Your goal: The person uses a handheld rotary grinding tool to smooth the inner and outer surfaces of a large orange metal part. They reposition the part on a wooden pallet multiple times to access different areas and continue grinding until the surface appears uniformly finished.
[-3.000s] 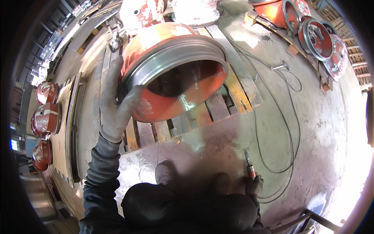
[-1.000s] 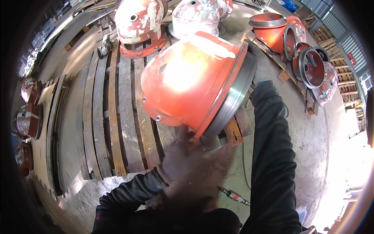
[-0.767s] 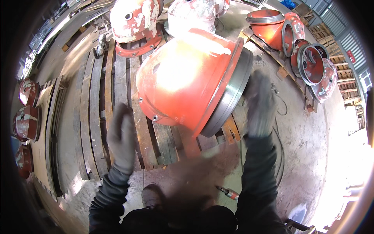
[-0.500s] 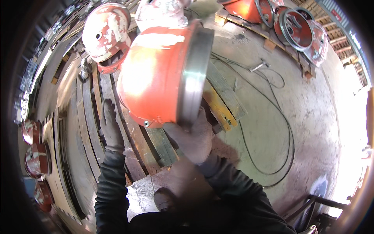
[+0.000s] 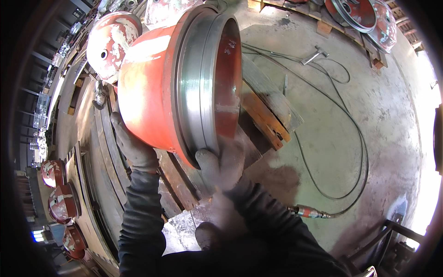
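A large orange drum-shaped metal housing [image 5: 147,87] with a bare machined steel rim [image 5: 196,87] stands tilted over the wooden pallet [image 5: 177,191], its open end turned to the right. My gloved right hand [image 5: 226,161] grips the near lower edge of the rim. Its thumb presses the outside, and the fingers reach into the opening, partly blurred. Along the housing's lower left side, my gloved left hand [image 5: 131,143] lies with fingers stretched flat, seemingly touching the surface.
Another patchy red housing [image 5: 108,46] sits behind on the left. More housings [image 5: 355,14] rest on a pallet at the far right. A hose [image 5: 367,161] loops over the floor to an air tool [image 5: 309,212]; a T-shaped metal tool [image 5: 316,54] lies beyond. Small red housings [image 5: 62,203] line the left.
The housing has turned so its open end now shows, and it sits further left and nearer. My left hand has come against its side; my right hand keeps hold of the rim.
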{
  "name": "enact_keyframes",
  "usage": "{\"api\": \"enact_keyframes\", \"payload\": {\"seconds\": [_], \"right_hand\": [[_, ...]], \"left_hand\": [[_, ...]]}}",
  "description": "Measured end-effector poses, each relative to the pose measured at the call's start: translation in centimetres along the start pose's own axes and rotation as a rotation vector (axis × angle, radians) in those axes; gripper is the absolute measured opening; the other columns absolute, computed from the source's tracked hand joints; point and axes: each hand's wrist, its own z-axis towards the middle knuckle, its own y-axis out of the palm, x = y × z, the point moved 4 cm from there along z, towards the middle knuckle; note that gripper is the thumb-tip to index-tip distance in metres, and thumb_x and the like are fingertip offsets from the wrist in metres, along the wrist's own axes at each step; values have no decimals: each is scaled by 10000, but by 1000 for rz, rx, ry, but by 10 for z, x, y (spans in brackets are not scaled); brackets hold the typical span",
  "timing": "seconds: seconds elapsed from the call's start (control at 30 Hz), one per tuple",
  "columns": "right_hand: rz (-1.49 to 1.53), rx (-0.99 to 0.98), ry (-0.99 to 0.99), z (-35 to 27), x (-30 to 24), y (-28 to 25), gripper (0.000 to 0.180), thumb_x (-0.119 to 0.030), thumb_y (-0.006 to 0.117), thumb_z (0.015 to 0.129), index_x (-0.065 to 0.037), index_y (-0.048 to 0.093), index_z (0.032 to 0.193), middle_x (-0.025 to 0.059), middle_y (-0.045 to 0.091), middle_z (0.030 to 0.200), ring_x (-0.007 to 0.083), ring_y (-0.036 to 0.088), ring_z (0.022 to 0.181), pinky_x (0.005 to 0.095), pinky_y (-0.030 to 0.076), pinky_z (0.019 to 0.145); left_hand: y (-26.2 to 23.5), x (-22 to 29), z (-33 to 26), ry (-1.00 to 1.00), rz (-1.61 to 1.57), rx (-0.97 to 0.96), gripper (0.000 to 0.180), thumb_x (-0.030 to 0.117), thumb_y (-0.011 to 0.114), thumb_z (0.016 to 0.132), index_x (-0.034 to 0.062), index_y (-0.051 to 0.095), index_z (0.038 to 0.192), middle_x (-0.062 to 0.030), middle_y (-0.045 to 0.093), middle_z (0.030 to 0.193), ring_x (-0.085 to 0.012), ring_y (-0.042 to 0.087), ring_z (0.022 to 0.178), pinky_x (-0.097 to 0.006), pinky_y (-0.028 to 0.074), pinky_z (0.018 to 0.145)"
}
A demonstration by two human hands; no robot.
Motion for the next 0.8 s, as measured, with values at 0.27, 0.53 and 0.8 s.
{"api": "enact_keyframes", "payload": {"seconds": [0.27, 0.53, 0.8], "right_hand": [[-96, 109, -149, 30, 28, -42, 287, -277, 690, 980, -28, 679, 837, 105, 644, 671, 237, 619, 568, 386, 487, 548], [-808, 287, -604, 147, 61, -95, 377, -364, 576, 1097, -6, 685, 1060, 92, 698, 977, 147, 646, 864, 332, 520, 761], [130, 186, 105, 195, 10, -86, 465, -428, 561, 1103, 0, 723, 1184, 76, 740, 1006, 137, 657, 854, 344, 543, 768]], "left_hand": [[35, 2, -20, 155, 329, 89, 651, 430, 283, 1168, -53, 429, 1579, -170, 538, 1519, -255, 522, 1369, -402, 386, 1183], [60, 10, -43, 254, 799, 27, 645, 186, 554, 1074, -113, 330, 1600, -299, 281, 1689, -403, 252, 1588, -444, 221, 1297], [-82, -17, -36, -94, 493, 240, 687, 356, 515, 1102, -95, 360, 1596, -259, 531, 1525, -321, 533, 1392, -388, 415, 1168]]}}
